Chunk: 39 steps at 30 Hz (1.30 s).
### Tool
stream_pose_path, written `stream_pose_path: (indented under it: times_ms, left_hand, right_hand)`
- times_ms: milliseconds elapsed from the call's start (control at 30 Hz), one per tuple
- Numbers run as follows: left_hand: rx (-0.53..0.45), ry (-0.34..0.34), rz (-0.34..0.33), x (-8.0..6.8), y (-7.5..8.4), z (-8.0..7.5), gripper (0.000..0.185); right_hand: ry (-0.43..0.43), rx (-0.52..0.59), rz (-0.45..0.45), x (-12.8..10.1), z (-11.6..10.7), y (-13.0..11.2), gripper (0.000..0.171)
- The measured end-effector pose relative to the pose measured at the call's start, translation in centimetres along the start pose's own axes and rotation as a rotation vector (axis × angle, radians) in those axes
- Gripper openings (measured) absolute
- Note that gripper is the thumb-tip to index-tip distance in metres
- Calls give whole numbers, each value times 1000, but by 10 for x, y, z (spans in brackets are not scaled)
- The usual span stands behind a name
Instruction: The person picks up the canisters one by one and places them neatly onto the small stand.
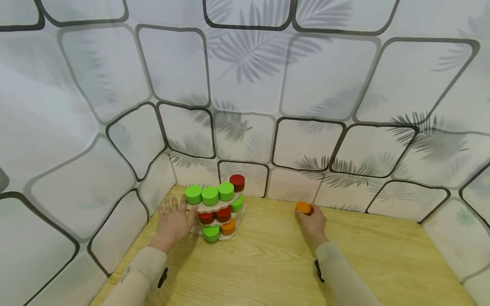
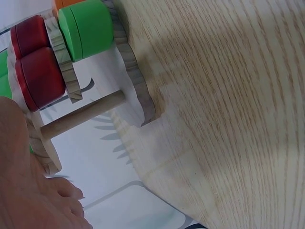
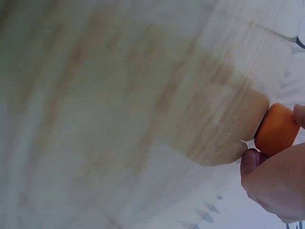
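A tiered wooden stand (image 1: 239, 214) with scalloped shelves stands at the left of the table, bearing small round lidded containers. Three green containers (image 1: 210, 196) and a red container (image 1: 237, 183) sit on top; red, green and orange ones fill the lower shelves. My left hand (image 1: 174, 225) lies against the stand's left side, fingers spread and fairly straight, beside the top shelf. A wooden post (image 2: 86, 113) joins shelves in the left wrist view. Further right, my right hand (image 1: 314, 223) pinches an orange round container (image 1: 303, 208) between thumb and fingers, at the table's surface.
The light wooden table (image 1: 264, 263) runs back to a wall (image 1: 245, 140) covered with a stone-and-leaf pattern. Another wall (image 1: 126, 225) closes off the left side, near my left hand. A wall also bounds the right.
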<state>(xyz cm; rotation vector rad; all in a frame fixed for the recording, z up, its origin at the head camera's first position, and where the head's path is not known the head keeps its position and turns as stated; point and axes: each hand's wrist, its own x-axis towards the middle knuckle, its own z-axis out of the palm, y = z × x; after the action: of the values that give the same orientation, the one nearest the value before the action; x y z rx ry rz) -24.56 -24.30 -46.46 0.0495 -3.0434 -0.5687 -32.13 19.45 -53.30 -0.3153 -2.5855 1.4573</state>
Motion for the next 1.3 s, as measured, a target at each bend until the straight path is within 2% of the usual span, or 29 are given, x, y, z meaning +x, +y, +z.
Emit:
stream_pose_path:
  times_ms: [200,367,533,733,1000,1300]
  left_hand:
    - [0,-3,-2,-1,-3,-2,81]
    - [4,2,1,-3,-4,-4,80]
    - [10,4,2,-3,-3,-4,81]
    - [13,6,0,-1,-3,-4,80]
    - [11,4,0,-2,-1,-3,79]
    - [17,14,10,-1,0,-1,80]
  right_hand:
    - [-22,2,-12,-2,5,-2,57]
    - [-8,-26,-43,-3,12,-6,56]
    - [-19,9,-49,-8,20,-12,54]
    - [-76,34,-86,-14,32,-22,57]
    - [-183,26,-202,-26,57,-38,55]
    - [-275,10,-258,-40,78,-57,55]
